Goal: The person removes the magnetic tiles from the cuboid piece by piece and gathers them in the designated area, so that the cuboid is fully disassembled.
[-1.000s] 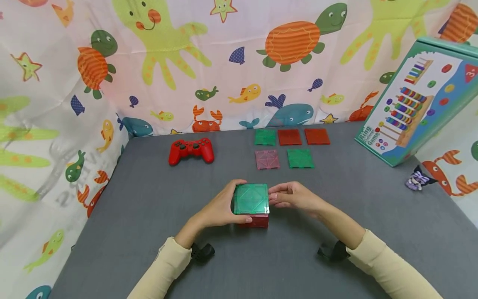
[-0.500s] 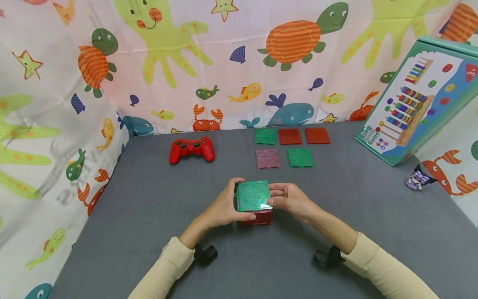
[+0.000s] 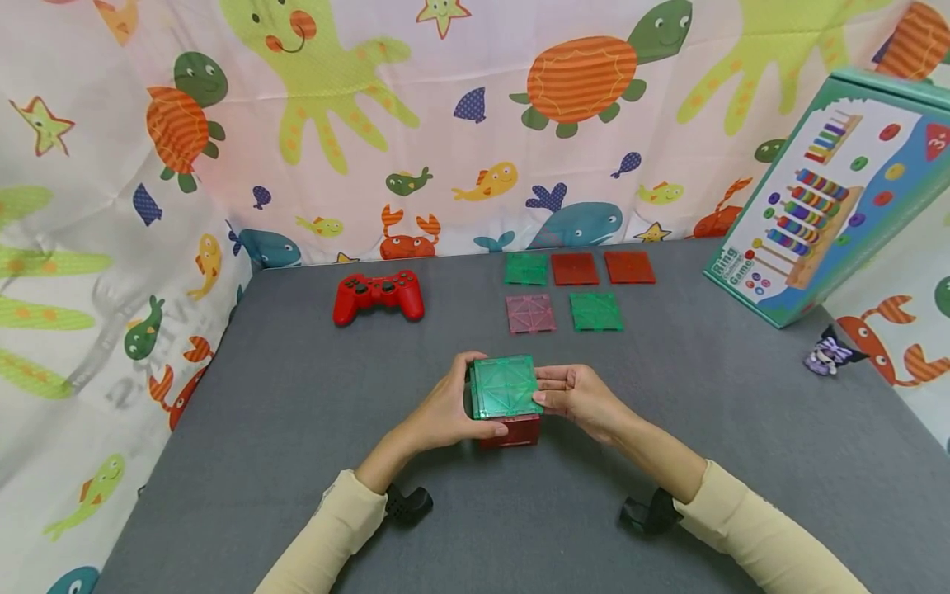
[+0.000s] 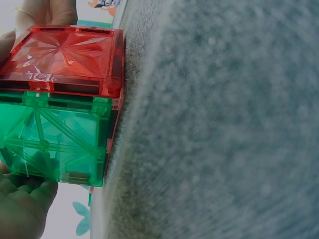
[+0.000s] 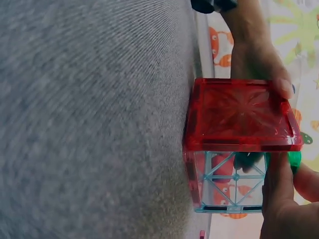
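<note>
A small cube of magnetic tiles (image 3: 509, 431) stands on the grey table (image 3: 297, 429) in front of me, green tile (image 3: 505, 386) on top and red tile facing me. My left hand (image 3: 449, 406) wraps round its left side, thumb on the front edge of the green tile. My right hand (image 3: 575, 396) pinches the green tile's right edge. The green tile sits slightly askew over the red face. In the left wrist view the red face (image 4: 65, 55) and a green face (image 4: 55, 144) fill the left side. The right wrist view shows the red face (image 5: 239, 112) and a clear bluish side (image 5: 232, 181).
Beyond the cube lie several loose flat tiles: green (image 3: 526, 269), red (image 3: 575, 269), red (image 3: 629, 267), pink (image 3: 530, 313), green (image 3: 596, 311). A red game controller (image 3: 378, 295) sits back left. A ring game box (image 3: 824, 194) leans at the right, with a small purple figure (image 3: 825, 356) beside it.
Both hands have tightened on the cube. The green top tile has shifted a little away from me and now sits askew. My right fingers have moved onto its edge.
</note>
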Motion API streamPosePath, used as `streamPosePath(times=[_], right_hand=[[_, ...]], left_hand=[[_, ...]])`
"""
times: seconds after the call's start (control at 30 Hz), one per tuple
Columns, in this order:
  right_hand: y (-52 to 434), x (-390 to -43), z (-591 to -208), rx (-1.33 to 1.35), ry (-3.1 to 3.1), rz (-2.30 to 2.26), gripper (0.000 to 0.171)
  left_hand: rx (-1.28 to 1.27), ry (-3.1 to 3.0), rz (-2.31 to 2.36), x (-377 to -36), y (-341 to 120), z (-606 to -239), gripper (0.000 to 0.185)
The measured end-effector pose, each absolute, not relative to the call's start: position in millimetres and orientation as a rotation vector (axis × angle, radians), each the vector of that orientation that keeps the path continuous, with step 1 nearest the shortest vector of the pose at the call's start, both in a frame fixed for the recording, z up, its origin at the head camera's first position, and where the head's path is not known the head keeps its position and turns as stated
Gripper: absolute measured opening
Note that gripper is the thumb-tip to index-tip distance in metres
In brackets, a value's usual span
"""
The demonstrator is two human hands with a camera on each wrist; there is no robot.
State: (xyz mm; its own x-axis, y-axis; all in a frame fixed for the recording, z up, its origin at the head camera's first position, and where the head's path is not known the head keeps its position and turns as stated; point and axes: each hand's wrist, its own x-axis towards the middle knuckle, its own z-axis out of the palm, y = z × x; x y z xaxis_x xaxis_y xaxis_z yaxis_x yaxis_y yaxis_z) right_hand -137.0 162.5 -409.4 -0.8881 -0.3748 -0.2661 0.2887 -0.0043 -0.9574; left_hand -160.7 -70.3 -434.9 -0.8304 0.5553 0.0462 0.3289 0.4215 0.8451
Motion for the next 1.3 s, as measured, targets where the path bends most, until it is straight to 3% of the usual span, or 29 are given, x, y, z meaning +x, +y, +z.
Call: streamPosePath(times=[0.33, 0.57, 0.83, 0.9, 1.1, 1.3], right_hand=[[178.1, -139.6, -403.2, -0.175, 1.735, -1.990, 0.057], [221.8, -157.3, -391.6, -0.134, 1.627, -2.281, 0.063], [318.8, -195.8, -399.2, 0.229, 1.589, -2.549, 0.025], [338.0, -203.5, -401.7, 0.323, 1.650, -2.532, 0.027], [363.4, -219.1, -417.0, 0.458, 1.967, -2.261, 0.054], [366.6, -223.4, -431.9, 0.443, 2.369, -1.879, 0.046]], left_hand=[[0.741, 2.455, 1.330, -158.9, -72.7, -433.3, 0.093], [0.737, 2.471, 1.346, -158.1, -73.0, -434.8, 0.094], [0.755, 2.444, 1.336, -158.7, -70.6, -434.4, 0.095], [0.759, 2.445, 1.333, -158.6, -70.6, -434.2, 0.095], [0.738, 2.438, 1.321, -158.0, -70.2, -433.1, 0.095], [0.732, 2.420, 1.316, -157.9, -70.7, -431.9, 0.095]])
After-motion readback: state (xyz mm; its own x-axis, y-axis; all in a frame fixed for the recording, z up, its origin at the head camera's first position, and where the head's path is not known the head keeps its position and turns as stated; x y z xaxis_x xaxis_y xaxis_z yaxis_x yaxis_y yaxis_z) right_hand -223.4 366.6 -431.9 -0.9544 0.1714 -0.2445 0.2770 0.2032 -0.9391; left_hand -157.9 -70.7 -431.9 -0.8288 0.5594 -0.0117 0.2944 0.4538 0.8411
